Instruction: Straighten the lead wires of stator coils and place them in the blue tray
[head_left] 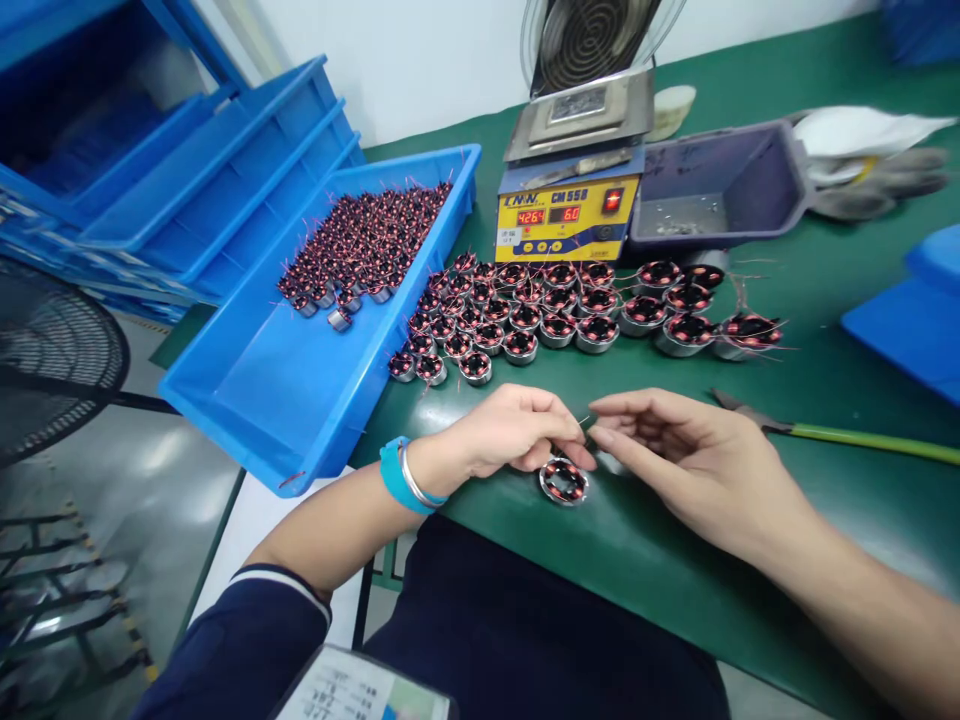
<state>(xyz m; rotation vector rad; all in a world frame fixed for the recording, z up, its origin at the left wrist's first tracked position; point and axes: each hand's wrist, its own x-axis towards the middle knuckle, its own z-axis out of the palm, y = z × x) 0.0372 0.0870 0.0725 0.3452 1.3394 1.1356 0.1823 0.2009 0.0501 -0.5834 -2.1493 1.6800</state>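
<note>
A motor stator [564, 482] with copper windings and a metal ring rests on the green table in front of me. My left hand [521, 430] is closed just above it, its fingertips pinching a thin wire [584, 421] and reaching down to the stator's upper edge. From the other side my right hand [694, 455] meets the wire with thumb and index finger nearly together; the exact contact is too small to see. Beyond both hands stand rows of similar stators [521, 345] with loose wire ends.
Left is a blue bin [277, 375] part filled with stators. Behind the rows stands a yellow soldering pot [568, 220] with lit displays, beside a purple tray [712, 190]. Green-handled cutters [862, 436] and a blue container [911, 320] lie right. A fan [56, 360] is far left.
</note>
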